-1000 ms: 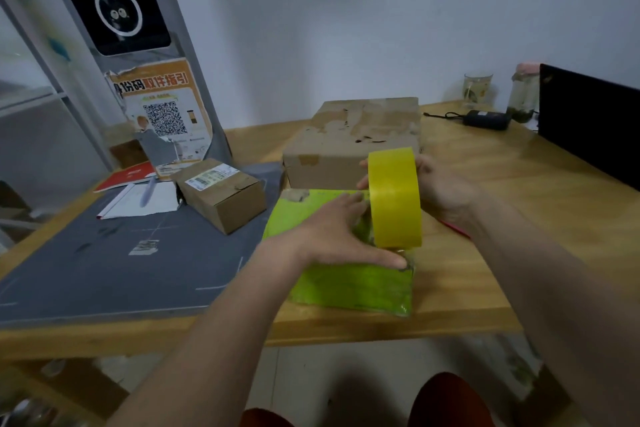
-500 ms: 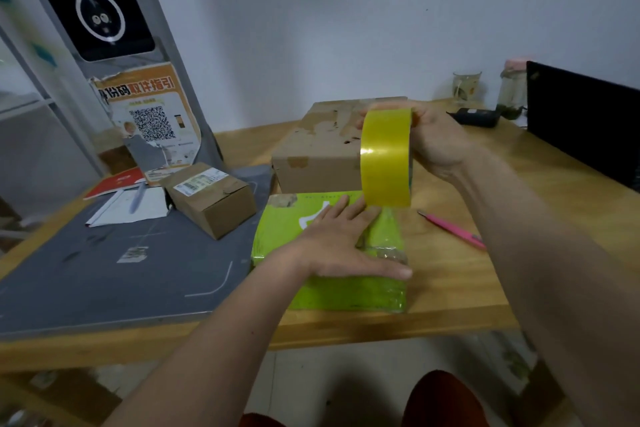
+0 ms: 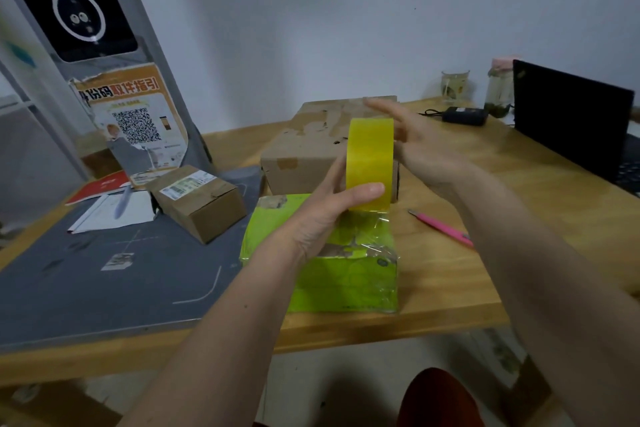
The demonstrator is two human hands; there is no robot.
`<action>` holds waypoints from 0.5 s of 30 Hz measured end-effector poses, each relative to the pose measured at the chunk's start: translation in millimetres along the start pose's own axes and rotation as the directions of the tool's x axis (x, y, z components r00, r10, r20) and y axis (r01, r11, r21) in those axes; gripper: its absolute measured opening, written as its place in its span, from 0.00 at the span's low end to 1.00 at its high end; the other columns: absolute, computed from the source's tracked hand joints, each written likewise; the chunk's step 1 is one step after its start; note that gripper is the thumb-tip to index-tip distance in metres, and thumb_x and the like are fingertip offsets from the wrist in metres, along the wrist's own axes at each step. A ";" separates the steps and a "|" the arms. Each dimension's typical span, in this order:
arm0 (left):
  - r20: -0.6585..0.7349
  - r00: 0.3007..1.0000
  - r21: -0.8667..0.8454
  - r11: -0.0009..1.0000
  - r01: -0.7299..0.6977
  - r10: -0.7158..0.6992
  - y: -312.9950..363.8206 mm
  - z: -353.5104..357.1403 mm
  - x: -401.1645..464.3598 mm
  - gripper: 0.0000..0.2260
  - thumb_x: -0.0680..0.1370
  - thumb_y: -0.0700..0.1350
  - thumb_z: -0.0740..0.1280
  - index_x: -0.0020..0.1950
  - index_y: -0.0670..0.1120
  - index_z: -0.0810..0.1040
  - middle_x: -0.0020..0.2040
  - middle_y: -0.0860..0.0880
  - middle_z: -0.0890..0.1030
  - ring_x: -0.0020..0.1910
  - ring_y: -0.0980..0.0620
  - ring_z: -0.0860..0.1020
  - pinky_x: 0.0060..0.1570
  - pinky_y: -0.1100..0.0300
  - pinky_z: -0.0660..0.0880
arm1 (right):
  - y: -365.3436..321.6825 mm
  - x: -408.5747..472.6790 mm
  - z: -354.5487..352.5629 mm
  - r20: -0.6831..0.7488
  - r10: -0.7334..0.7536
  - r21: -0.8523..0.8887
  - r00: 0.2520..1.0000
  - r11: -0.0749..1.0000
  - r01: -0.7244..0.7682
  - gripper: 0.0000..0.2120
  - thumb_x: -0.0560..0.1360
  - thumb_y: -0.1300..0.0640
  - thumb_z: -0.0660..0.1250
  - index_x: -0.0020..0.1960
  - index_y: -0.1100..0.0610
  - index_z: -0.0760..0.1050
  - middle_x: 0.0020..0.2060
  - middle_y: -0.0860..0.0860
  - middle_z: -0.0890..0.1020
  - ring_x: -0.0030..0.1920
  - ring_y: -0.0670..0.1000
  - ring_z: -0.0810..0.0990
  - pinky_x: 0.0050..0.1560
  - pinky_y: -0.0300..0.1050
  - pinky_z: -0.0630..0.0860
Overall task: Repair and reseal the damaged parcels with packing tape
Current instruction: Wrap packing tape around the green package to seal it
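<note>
A yellow roll of packing tape [image 3: 370,156] stands upright in the air above the lime-green parcel [image 3: 346,284]. My left hand [image 3: 325,215] grips the roll from the left, thumb across its lower front. To the right of the roll is my right hand [image 3: 426,146], fingers straight and spread; whether it touches the roll I cannot tell. Clear tape runs from the roll's underside down onto the green parcel, whose torn top shows a crinkled taped patch. A large worn cardboard box [image 3: 304,149] sits just behind.
A small labelled cardboard box [image 3: 201,204] lies on the grey mat [image 3: 104,281] at the left, with papers and a pen beyond it. A pink knife [image 3: 440,227] lies on the wooden table [image 3: 485,288] to the right. A black laptop [image 3: 568,121], power adapter [image 3: 464,115] and glass jars [image 3: 454,87] stand far right.
My left hand rose off the green parcel and took hold of the tape roll. My right hand let go of the roll and spread its fingers.
</note>
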State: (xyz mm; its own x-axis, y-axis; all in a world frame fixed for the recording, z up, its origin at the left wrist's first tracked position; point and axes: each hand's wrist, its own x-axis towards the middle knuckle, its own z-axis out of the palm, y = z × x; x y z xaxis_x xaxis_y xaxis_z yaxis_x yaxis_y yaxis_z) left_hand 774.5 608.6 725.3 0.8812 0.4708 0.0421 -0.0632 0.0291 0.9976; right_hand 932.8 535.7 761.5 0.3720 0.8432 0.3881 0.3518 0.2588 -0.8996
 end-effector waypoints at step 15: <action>-0.035 0.997 -0.182 0.981 -0.070 0.064 -7.5 -0.6 -3.0 0.49 0.55 0.48 0.82 0.74 0.49 0.65 0.52 0.50 0.84 0.50 0.48 0.83 0.41 0.56 0.80 | 115.7 -90.5 -28.3 -0.304 0.376 -0.709 0.875 0.525 -0.471 0.16 0.77 0.66 0.61 0.62 0.54 0.76 0.55 0.57 0.77 0.53 0.59 0.77 0.49 0.50 0.74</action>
State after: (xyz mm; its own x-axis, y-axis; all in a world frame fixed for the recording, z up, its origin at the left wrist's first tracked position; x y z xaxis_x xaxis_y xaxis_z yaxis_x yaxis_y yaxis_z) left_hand 772.1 607.4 717.7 0.8585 0.5021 0.1041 -0.2085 0.1562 0.9655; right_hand 964.1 476.1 628.0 0.7188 0.6925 0.0625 0.6181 -0.5953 -0.5134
